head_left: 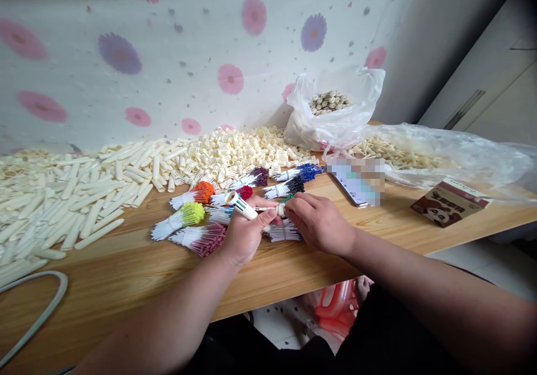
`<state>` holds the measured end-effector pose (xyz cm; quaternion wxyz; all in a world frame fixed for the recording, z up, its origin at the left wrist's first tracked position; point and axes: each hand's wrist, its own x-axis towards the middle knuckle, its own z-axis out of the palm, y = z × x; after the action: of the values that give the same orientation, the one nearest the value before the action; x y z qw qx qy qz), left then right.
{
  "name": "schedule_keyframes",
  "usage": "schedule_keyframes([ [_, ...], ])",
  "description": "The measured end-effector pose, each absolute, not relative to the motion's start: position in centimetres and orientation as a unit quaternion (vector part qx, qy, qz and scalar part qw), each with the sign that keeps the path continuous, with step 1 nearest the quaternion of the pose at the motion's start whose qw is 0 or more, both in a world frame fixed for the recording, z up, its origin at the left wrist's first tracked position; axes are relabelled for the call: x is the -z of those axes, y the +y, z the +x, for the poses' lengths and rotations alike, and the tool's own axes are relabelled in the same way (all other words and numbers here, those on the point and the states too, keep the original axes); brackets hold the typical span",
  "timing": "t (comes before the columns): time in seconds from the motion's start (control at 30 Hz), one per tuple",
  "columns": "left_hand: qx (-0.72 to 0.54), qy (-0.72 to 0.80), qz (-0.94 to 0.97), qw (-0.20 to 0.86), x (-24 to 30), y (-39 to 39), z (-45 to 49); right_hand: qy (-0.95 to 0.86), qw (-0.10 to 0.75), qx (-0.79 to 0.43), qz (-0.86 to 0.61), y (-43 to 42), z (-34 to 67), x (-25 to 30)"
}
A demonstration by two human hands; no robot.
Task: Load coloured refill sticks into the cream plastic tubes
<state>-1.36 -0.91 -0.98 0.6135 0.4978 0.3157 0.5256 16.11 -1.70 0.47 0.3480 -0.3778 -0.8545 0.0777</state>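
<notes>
My left hand (245,232) is closed around a white multicolour pen barrel (241,204), whose open end tilts up and away from me. Dark coloured slider strips show along its side. Just to the right, my right hand (321,221) is pinched on a small whitish pen part (280,209) with something thin running from it toward the left fingers; its details are partly hidden. Around both hands lie bundles of white pen refills with coloured tips: orange (203,190), yellow (192,214), dull pink (210,238), purple (257,177), black (293,186) and blue (308,171).
Loose cream pen barrels (92,202) and a heap of short slotted pen parts (235,151) cover the back left. Plastic bags of parts (331,104) stand behind, near a phone (354,182) and a brown box (448,203). A white cable (59,291) curves at front left.
</notes>
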Motion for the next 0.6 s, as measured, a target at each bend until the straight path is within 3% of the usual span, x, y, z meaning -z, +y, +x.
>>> schedule_keyframes([
  [0.07, -0.525, 0.309, 0.513, 0.605, 1.2, -0.8, -1.5, -0.809, 0.365, -0.232, -0.399, -1.7, 15.7, -0.7],
  [0.17, -0.528, 0.306, 0.528, 0.591, 1.5, -0.5, -1.6, -0.688, 0.318, -0.501, -0.419, -1.7, 15.2, -1.2],
  [0.23, -0.533, 0.309, 0.518, 0.593, 1.5, -0.5, -1.6, -0.691, 0.314, -0.489, -0.43, -1.6, 15.3, -1.3],
  [0.33, -0.534, 0.318, 0.485, 0.616, 1.2, -0.6, -1.4, -0.798, 0.363, -0.219, -0.427, -1.6, 15.6, -0.7],
  [0.4, -0.53, 0.322, 0.469, 0.629, 1.1, -0.6, -1.3, -0.827, 0.366, -0.119, -0.41, -1.6, 15.6, -0.4],
  [0.47, -0.526, 0.323, 0.474, 0.628, 1.1, -0.7, -1.3, -0.804, 0.366, -0.201, -0.423, -1.5, 15.4, -0.3],
  [0.6, -0.516, 0.319, 0.511, 0.609, 1.2, -0.7, -1.4, -0.66, 0.32, -0.521, -0.436, -1.5, 15.1, -1.1],
])
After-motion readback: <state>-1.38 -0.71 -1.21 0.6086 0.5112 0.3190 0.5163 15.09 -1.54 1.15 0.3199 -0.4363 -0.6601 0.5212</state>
